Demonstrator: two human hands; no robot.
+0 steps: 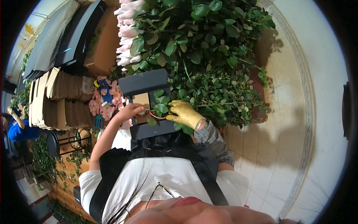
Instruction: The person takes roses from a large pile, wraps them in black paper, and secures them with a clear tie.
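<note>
In front of my body, a dark grey corrugated sheet with raised flaps holds a brown cardboard piece in its middle. Over it lies a leafy rose stem, reddish along its bare part. My bare left hand is closed, pinching the stem's left end between thumb and fingers. Opposite it, my right hand in a yellow glove curls its fingers on the leafy side of the same stem. The fingertips of the right hand are partly hidden by leaves.
A big heap of leafy rose stems rises ahead and right, with netted pale pink blooms at its left. Pink petals, teal scissors, stacked cardboard and a black stool are left. A person in blue is far left.
</note>
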